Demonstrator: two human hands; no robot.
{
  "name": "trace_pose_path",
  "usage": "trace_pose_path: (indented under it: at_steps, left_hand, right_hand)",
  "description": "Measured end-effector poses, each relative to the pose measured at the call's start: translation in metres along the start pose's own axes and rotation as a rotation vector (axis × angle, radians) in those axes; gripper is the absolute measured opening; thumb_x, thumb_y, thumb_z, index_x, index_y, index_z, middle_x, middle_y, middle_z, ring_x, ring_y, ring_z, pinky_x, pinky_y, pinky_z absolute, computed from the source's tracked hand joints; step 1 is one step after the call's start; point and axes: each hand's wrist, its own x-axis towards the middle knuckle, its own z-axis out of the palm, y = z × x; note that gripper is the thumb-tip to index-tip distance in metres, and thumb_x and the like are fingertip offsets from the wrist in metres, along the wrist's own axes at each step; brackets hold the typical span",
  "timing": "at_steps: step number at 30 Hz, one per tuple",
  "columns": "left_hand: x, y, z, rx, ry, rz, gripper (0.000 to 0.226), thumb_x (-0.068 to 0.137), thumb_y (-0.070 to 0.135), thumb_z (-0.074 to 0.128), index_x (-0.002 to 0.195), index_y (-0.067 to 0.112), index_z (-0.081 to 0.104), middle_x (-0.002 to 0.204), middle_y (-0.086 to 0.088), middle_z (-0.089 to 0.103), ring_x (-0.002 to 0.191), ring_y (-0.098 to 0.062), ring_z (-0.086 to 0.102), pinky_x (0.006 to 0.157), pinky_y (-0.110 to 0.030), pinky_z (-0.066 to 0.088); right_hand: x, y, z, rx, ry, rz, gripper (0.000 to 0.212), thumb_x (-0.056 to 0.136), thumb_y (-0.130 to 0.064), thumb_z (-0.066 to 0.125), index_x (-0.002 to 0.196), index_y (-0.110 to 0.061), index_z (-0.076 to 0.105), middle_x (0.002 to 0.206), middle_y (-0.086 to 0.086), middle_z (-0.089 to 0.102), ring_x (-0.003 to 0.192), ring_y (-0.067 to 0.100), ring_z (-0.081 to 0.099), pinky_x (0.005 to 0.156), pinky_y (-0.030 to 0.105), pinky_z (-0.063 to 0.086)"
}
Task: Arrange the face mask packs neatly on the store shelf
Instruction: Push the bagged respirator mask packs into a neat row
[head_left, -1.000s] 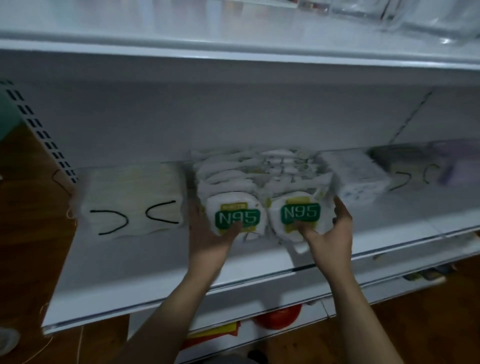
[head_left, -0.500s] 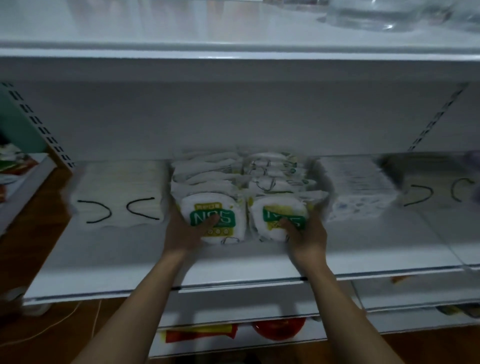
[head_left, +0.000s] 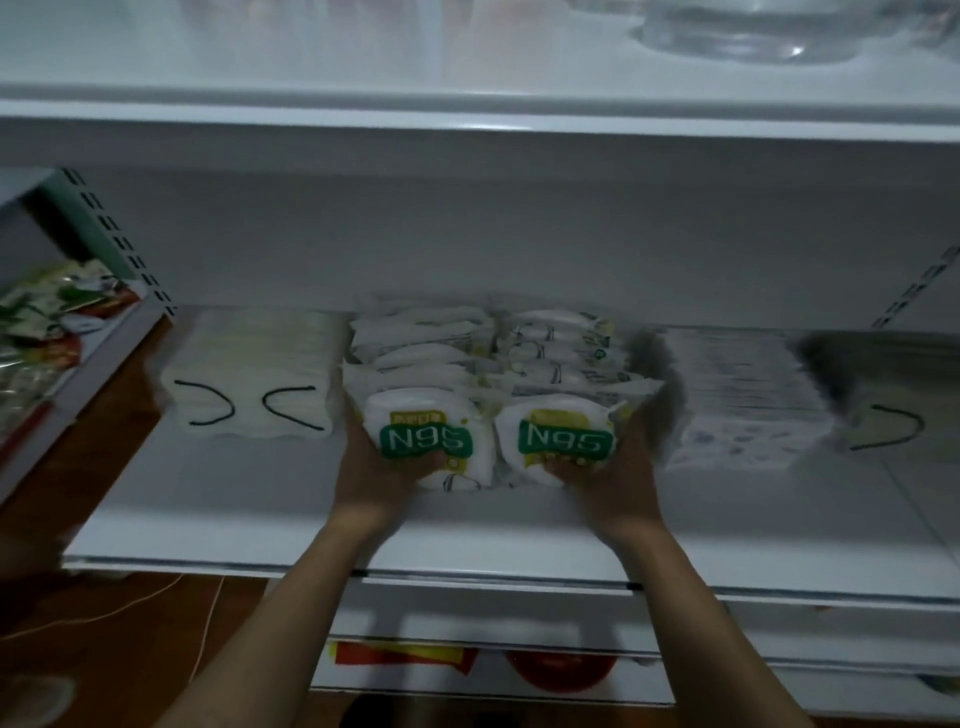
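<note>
Two rows of white N95 mask packs with green labels stand in the middle of the white shelf (head_left: 260, 519). My left hand (head_left: 379, 467) cups the front left N95 pack (head_left: 426, 436) from its left side and bottom. My right hand (head_left: 613, 467) cups the front right N95 pack (head_left: 563, 434) from its right side and bottom. Both packs lean upright against the rows behind them. A stack of white masks with black ear loops (head_left: 249, 389) lies to the left. A pack of patterned white masks (head_left: 743, 405) lies to the right.
More masks with a black ear loop (head_left: 888, 426) sit at the far right. The upper shelf (head_left: 467, 114) carries clear plastic items. Colourful packets (head_left: 47, 322) lie on a neighbouring shelf at left. Red and yellow goods (head_left: 405, 657) show on the lower shelf.
Both hands have slid lower around the front N95 packs, now cupping their sides and bottoms. The view has shifted, so the shelf sits further right and the packs stand squarer.
</note>
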Motion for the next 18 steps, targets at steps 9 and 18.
trace_pose_path:
  at_steps: [9, 18]
  left_hand:
    - [-0.004, 0.009, 0.005, -0.067, 0.076, 0.021, 0.118, 0.065, 0.009, 0.087, 0.154, 0.016, 0.011, 0.123, 0.008, 0.057, 0.097, 0.019, 0.058, 0.078, -0.006, 0.050]
    - [-0.020, 0.039, -0.017, 0.890, 0.249, 0.640, 0.125, 0.064, 0.072, 0.067, 0.155, 0.013, 0.004, 0.163, -0.014, 0.003, 0.151, -0.024, -0.005, 0.121, -0.050, 0.002]
  right_hand:
    - [-0.009, -0.023, 0.002, 0.097, 0.029, 0.004, 0.081, 0.064, 0.007, 0.083, 0.123, -0.028, 0.041, 0.114, -0.006, 0.062, 0.095, 0.004, 0.067, 0.069, 0.016, 0.055]
    - [-0.024, -0.043, -0.001, -0.838, 0.282, -0.465, 0.131, 0.054, -0.051, 0.088, 0.152, -0.024, 0.005, 0.160, 0.018, 0.002, 0.148, 0.033, 0.001, 0.120, 0.051, 0.007]
